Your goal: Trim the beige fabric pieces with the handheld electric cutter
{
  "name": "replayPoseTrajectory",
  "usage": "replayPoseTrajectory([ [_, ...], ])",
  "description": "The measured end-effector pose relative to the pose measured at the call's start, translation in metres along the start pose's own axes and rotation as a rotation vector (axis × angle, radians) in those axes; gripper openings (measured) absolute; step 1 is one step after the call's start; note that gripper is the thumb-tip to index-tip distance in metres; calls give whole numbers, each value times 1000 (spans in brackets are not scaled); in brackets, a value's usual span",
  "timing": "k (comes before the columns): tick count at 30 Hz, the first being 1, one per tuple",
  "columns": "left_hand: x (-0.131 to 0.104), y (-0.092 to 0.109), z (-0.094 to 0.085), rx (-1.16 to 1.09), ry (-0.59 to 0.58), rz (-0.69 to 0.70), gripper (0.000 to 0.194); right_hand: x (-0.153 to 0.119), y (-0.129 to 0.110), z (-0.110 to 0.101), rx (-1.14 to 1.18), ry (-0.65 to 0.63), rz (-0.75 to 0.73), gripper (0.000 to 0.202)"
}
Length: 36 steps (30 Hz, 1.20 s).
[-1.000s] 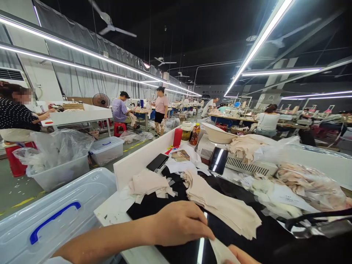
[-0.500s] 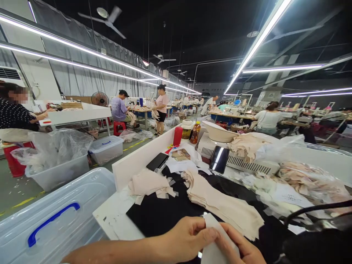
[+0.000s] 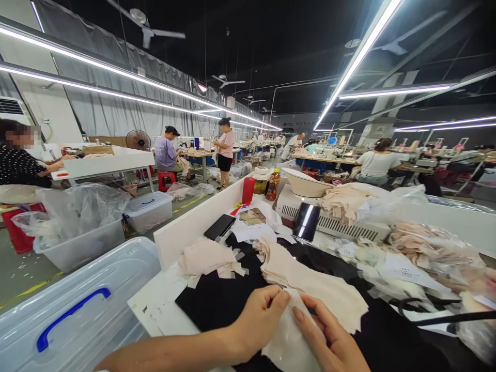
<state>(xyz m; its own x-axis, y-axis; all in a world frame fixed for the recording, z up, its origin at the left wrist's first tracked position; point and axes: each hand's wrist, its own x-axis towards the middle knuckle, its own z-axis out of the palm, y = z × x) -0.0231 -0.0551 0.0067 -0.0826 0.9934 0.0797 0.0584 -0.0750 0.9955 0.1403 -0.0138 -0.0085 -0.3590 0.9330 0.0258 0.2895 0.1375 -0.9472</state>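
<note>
My left hand (image 3: 258, 318) pinches the top edge of a pale, thin fabric piece (image 3: 290, 343) between thumb and fingers. Along that piece's right edge, my right hand (image 3: 331, 338) grips it with the thumb in front and the fingers behind. The piece hangs low over the black table cover (image 3: 215, 305), its bottom cut off by the frame. Just beyond my hands lies a long stack of beige fabric pieces (image 3: 310, 279). A smaller beige pile (image 3: 207, 258) with clear film tabs sits to the left.
A phone (image 3: 220, 226), a red-capped container (image 3: 248, 191) and a dark upright device (image 3: 307, 222) stand farther back. Bagged scraps (image 3: 434, 243) and a black cable (image 3: 442, 318) are at right. A lidded plastic bin (image 3: 89, 305) flanks the table at left. Co-workers sit and stand beyond.
The pale piece now shows a broader face, spread flatter between my hands. My right fingers have straightened along its edge. The view has shifted slightly.
</note>
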Motion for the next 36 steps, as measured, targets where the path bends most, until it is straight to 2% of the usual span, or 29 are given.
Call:
replayPoseTrajectory([
  [3,6,-7,-9,62,10,37,62,1,3,5,44,17,-46,56],
  [6,14,-13,-21,148,6,84,56,6,5,5,15,-42,-75,51],
  [11,46,-11,-40,304,45,178,46,26,6,-19,-112,-83,-86,47],
  [15,91,-6,-45,426,107,220,41,50,6,-46,-197,10,-109,46],
  [18,124,-9,-46,507,124,190,31,68,11,-61,-239,133,-130,46],
  [20,140,-14,-47,555,125,154,27,80,16,-68,-270,220,-144,46],
  [22,150,-21,-48,596,125,118,31,92,21,-74,-296,296,-158,46],
  [26,157,-34,-50,649,128,58,34,111,35,-82,-337,362,-193,44],
  [31,157,-45,-49,677,141,27,34,124,53,-83,-390,355,-277,41],
  [36,147,-39,-57,716,82,19,31,121,62,-80,-457,339,-377,47],
])
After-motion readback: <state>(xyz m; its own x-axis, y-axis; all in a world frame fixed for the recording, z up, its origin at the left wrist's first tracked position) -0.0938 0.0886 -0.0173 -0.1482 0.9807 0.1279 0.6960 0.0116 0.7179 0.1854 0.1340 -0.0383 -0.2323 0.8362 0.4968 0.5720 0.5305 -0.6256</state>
